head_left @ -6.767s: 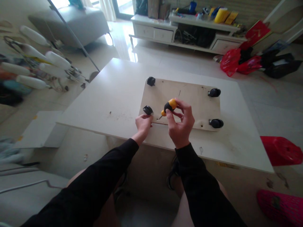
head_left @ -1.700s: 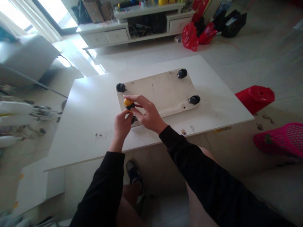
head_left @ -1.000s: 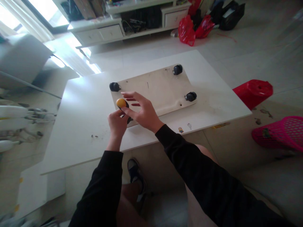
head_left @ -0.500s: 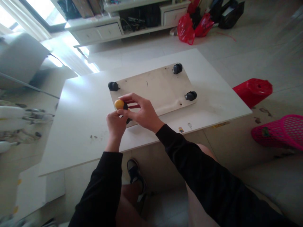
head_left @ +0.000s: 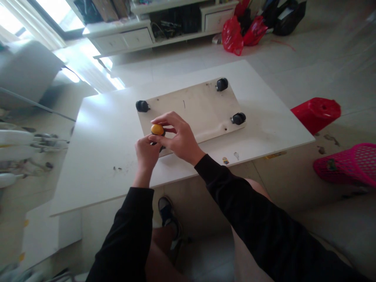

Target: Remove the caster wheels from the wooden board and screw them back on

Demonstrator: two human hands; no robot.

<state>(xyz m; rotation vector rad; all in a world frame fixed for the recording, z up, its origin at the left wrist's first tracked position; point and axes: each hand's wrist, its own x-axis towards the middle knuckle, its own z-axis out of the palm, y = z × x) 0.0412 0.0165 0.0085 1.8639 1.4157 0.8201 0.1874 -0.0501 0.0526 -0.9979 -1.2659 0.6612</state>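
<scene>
The stubby yellow-and-black screwdriver (head_left: 158, 130) stands at the near-left corner of the pale wooden caster board (head_left: 202, 107), pinched by the right hand (head_left: 176, 137). The left hand (head_left: 146, 150) grips beneath it, what it holds hidden. Bare white tabletop (head_left: 102, 137) surrounds the board. No legible writing.

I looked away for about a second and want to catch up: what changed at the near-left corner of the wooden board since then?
The right hand, whose fingers were spread open above the orange-and-black screwdriver handle, has closed on it again. The left hand stayed below the handle at the corner. The pale wooden board, its three visible black caster wheels and the white table did not move.
</scene>
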